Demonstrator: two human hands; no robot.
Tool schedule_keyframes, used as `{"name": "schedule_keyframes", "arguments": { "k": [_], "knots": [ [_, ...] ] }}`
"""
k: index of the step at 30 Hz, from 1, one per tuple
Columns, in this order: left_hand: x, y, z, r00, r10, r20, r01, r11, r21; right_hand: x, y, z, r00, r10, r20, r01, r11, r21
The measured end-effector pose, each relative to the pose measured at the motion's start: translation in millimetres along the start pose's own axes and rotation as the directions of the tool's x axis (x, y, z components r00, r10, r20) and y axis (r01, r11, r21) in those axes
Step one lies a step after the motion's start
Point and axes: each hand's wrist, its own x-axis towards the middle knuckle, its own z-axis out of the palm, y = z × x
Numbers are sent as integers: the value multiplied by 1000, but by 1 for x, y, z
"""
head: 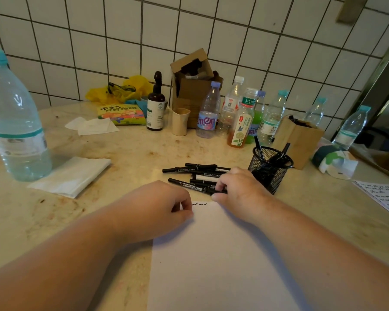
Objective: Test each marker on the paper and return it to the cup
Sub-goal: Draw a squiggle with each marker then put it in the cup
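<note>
A white sheet of paper (220, 254) lies in front of me with two short black squiggles near its top edge. Just beyond it, several black markers (195, 170) lie in a loose pile on the table. To their right stands a black mesh cup (270, 169) with a few markers in it. My left hand (157, 205) rests on the paper's top left corner, fingers curled, holding nothing visible. At the near end of the pile, my right hand (236, 187) has its fingertips closed on one black marker (198, 187).
A large water bottle (14, 122) stands at the left beside a folded tissue (70, 176). Along the tiled wall are several bottles (240, 117), a beige cup (180, 121), cardboard boxes (301, 140) and a dark spray bottle (155, 106). Another written sheet (384, 196) lies far right.
</note>
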Motion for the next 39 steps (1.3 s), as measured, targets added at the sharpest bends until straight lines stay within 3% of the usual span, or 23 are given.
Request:
{"name": "schedule_keyframes", "arguments": {
  "k": [4,7,9,12,14,16,21,24,26,28,30,34,36,39],
  "knots": [
    [-3,1,-1,997,-13,70,11,999,31,-7,-5,-13,1000,30,-9,-29,999,15],
    [0,3,-1,996,-27,90,22,998,60,-19,4,-20,992,89,-92,-58,953,296],
    [3,7,1,993,-32,114,12,985,169,-24,12,-15,988,140,-67,-77,816,573],
    [5,14,3,994,42,103,-75,938,339,-28,19,3,992,120,26,-78,455,887],
    [4,14,5,989,24,143,-72,939,336,-28,22,10,994,83,66,-87,275,958],
    [2,13,1,967,-100,235,30,957,287,-27,25,11,991,67,112,-123,194,973],
    [3,13,-24,934,-228,275,151,949,276,-30,23,8,995,16,102,-103,131,986],
    [15,37,-35,990,-121,68,109,982,152,-36,20,4,997,-68,-19,30,166,986],
    [20,45,-27,999,-25,-31,28,992,120,-40,18,3,987,-139,-79,92,90,992],
    [21,42,-16,997,28,-70,-21,995,95,-42,15,1,981,-173,-88,89,-1,996],
    [21,37,-12,996,13,-83,-9,999,45,-41,14,0,981,-171,-87,87,-8,996],
    [18,27,-16,1000,-9,13,12,979,-203,-41,16,0,974,-187,-126,146,100,984],
    [16,18,-21,993,48,111,0,918,-396,-44,15,-1,959,-234,-159,190,120,974],
    [15,11,-22,962,179,205,-47,850,-524,-47,12,1,938,-298,-175,216,111,970]
  ]
}}
